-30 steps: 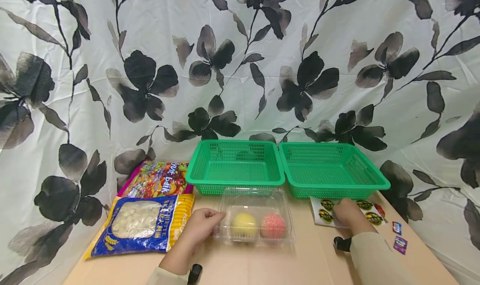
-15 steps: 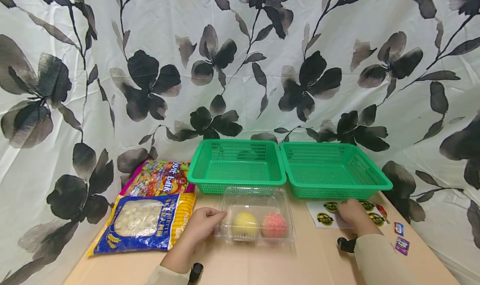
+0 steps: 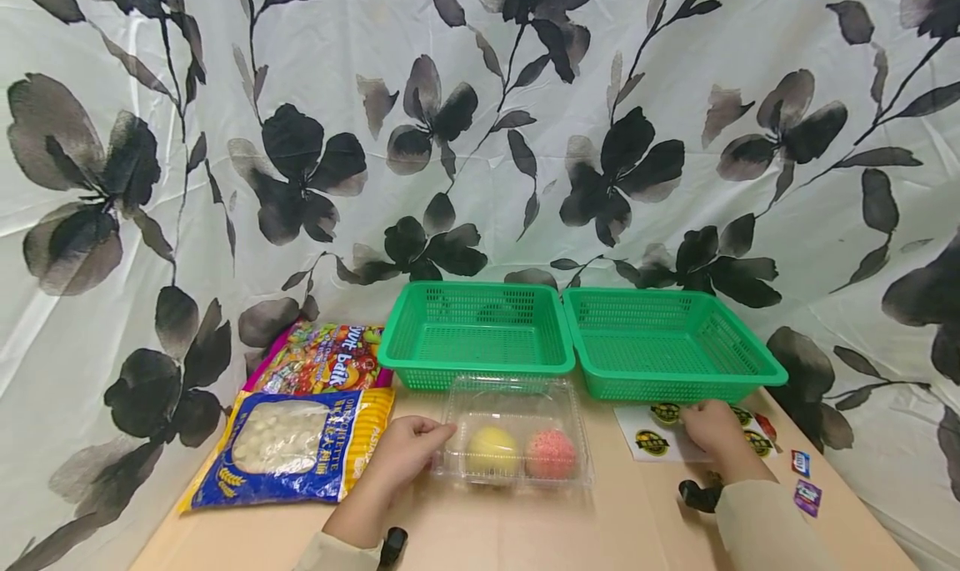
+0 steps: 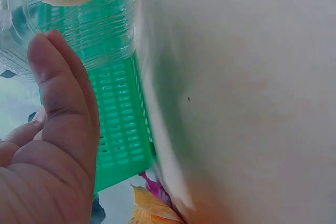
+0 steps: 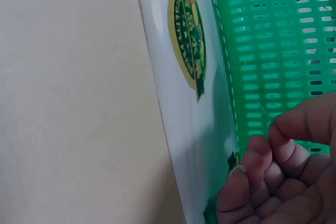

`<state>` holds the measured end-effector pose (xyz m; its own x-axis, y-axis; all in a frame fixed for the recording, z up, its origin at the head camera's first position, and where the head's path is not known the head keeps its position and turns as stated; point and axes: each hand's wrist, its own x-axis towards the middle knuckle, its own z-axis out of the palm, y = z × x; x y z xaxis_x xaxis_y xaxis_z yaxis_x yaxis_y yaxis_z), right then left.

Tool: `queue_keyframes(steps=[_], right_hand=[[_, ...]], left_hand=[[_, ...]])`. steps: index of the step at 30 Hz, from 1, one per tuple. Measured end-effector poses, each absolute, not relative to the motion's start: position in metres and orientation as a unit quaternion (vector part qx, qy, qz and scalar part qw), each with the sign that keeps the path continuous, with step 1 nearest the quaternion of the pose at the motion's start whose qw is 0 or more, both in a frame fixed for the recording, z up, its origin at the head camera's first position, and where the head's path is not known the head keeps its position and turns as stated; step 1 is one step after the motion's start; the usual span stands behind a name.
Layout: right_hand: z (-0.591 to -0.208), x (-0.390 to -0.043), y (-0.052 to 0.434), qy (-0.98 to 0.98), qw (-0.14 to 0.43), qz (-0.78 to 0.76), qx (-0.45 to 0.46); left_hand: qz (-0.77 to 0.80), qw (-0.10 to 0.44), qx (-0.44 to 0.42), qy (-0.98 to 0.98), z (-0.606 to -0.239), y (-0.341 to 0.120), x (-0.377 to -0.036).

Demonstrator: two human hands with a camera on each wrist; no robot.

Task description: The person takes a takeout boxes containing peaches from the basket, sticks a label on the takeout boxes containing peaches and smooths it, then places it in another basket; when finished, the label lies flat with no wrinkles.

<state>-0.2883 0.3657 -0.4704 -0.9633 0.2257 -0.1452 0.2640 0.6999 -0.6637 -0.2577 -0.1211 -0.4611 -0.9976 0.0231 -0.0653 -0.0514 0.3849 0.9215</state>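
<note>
A clear plastic clamshell container [image 3: 521, 408] stands on the table with a yellow ball [image 3: 492, 452] and a pink speckled ball [image 3: 551, 454] inside. My left hand [image 3: 408, 450] pinches the left edge of that container between thumb and fingers. At the right, my right hand [image 3: 720, 433] is over a white sticker sheet [image 3: 630, 423] printed with dark green and yellow oval stickers. In the right wrist view its thumb and index finger pinch a thin thing, seen as a fine pale line, like a sticker edge-on. The other fingers are curled, and the hand hides part of the sheet.
Two green baskets [image 3: 480, 363] [image 3: 675, 388] stand side by side behind the container and sheet. At the left lie a blue and yellow pasta bag [image 3: 281, 450] and a fruit candy bag [image 3: 318, 363]. Two small wrapped packets [image 3: 800, 463] [image 3: 807, 498] lie at the right.
The sticker sheet has shifted slightly left and towards me, while my right hand has moved a little right over it. My left hand stays at the container's edge.
</note>
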Motion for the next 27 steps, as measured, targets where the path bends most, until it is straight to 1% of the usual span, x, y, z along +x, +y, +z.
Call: queue_keyframes(steps=[6,12,18,27], right_hand=[[-0.462,-0.283,0.362,0.924,0.003,-0.364,0.115],[-0.444,-0.270,0.349,0.924,-0.001,-0.373,0.085],[-0.421,-0.256,0.321,0.916,-0.018,-0.400,0.040],[-0.388,-0.241,0.274,0.919,-0.073,-0.387,-0.023]], left_hand=[[0.551,0.023,-0.012,0.834,-0.459,-0.122,-0.258],[0.531,-0.025,-0.005,0.847,-0.454,-0.123,-0.259],[0.539,-0.063,0.024,0.840,-0.449,-0.119,-0.258],[0.538,-0.081,0.082,0.835,-0.435,-0.107,-0.248]])
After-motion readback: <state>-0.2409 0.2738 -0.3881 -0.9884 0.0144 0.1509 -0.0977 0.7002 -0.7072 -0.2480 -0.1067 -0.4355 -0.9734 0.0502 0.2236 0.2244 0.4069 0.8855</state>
